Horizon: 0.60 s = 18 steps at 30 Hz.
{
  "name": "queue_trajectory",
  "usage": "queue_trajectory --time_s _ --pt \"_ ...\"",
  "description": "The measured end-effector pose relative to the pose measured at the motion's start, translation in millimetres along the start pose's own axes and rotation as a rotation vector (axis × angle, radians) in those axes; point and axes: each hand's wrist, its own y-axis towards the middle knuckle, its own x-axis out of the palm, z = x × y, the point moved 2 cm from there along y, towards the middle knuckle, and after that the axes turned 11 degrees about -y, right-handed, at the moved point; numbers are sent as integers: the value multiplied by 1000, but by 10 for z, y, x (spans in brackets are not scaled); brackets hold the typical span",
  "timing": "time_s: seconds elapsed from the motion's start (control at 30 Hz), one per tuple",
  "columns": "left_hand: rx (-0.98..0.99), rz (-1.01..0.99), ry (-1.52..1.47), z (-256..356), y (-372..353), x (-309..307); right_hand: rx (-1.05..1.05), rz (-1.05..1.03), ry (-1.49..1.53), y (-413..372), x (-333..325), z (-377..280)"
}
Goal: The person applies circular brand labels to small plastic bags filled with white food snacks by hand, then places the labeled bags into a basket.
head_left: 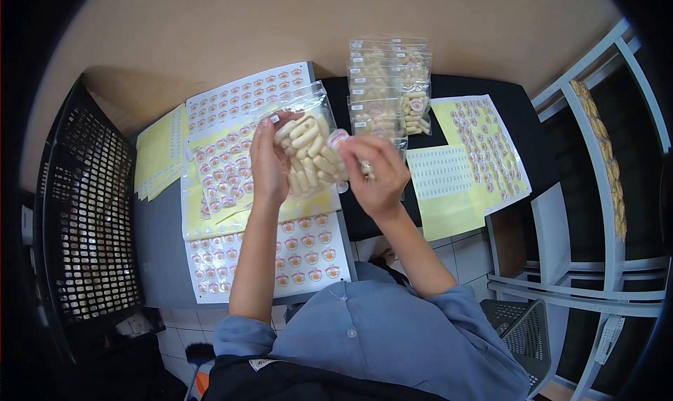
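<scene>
My left hand [268, 159] grips the left side of a clear plastic bag [308, 148] filled with pale, finger-shaped pieces, tilted above the table. A small white label sits near its upper left, by my thumb. At the bag's right side, my right hand [378, 173] pinches a round pink-and-white sticker [338, 139] between thumb and fingertips. The sticker overlaps the bag's edge in this view. Beneath the bag lie sheets of round stickers [228, 166] on yellow and white backing.
Rows of similar filled bags [378, 85] overlap at the back of the black table. More label sheets [484, 148] lie to the right. A black perforated basket [98, 212] stands at left, a metal shelf frame [596, 120] at right. A grey basket [522, 338] sits low at right.
</scene>
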Motion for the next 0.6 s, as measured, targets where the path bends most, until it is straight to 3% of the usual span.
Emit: queue_trajectory --time_s 0.23,0.6 --pt "-67 -67 -138 -250 -122 420 -112 30 -59 -102 -165 40" --pt "-136 -106 -80 -441 -109 579 -42 -8 -113 -139 -334 227"
